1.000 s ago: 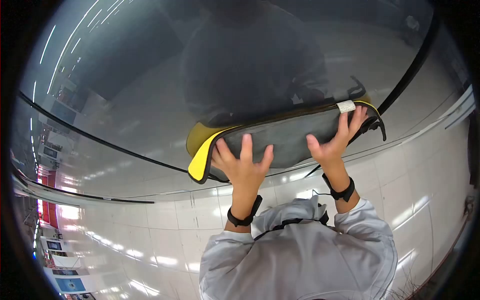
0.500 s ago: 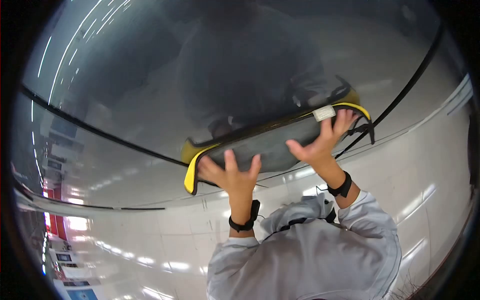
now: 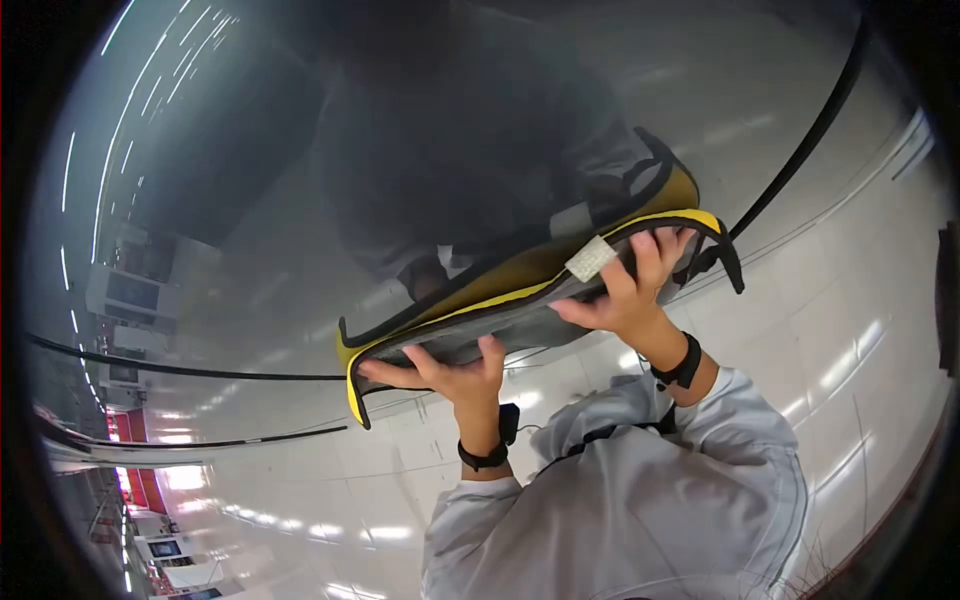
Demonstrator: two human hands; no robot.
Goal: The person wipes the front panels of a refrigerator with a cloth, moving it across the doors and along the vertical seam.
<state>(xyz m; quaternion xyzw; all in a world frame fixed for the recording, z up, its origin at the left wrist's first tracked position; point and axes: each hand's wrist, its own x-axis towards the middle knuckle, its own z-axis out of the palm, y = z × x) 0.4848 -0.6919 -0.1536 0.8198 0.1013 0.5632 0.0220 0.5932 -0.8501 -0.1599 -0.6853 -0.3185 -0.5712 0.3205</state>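
Observation:
A long dark grey pad (image 3: 470,337) with black and yellow edging lies along a dark, glossy curved surface (image 3: 450,150), which reflects it. My left hand (image 3: 450,375) rests on the pad's left part, its fingers spread. On the pad's right part lies my right hand (image 3: 635,290), fingers also spread, with the fingertips near the upper edge. A small whitish tag (image 3: 591,258) sticks up from that edge beside the right hand's fingers. Dark straps hang at the pad's right end.
Black strips (image 3: 190,370) run across the glossy surface to the left and, at the right, up to the top corner. Pale shiny floor tiles (image 3: 340,480) show below. Display boards and red panels (image 3: 140,470) stand far off at the lower left.
The pad has shifted a little to the left with both hands, and its yellow inner side shows more. The tag has moved left. The view has shifted slightly.

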